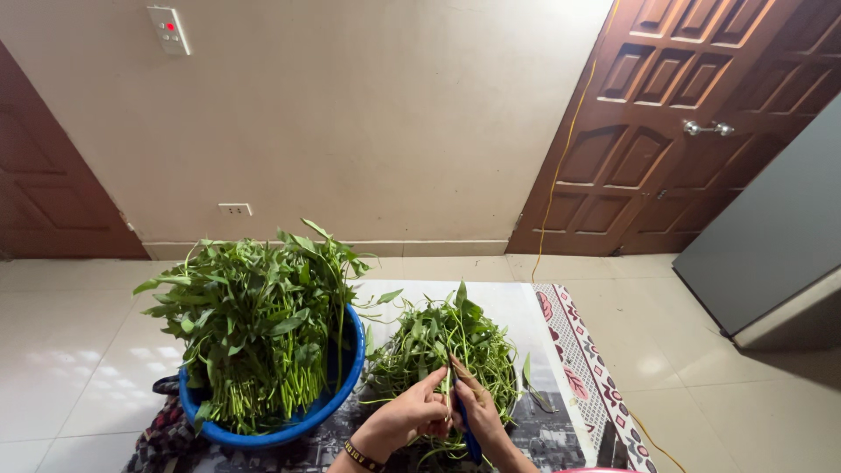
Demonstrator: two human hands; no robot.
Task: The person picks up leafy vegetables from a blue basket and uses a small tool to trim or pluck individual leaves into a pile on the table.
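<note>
The bottom edge cuts off both arms, so only the left hand [410,412] and right hand [477,407] show. The blue tool [467,434] is mostly hidden by fingers, too little to tell what it is. Leaves hide the inside of the blue basin [337,394]. A pink thing [600,470] barely peeks in

Beige wall [368,114] w/ switch [168,30], socket [234,209]; brown panelled door [674,123] rt; glossy white tile floor [70,350].
</note>
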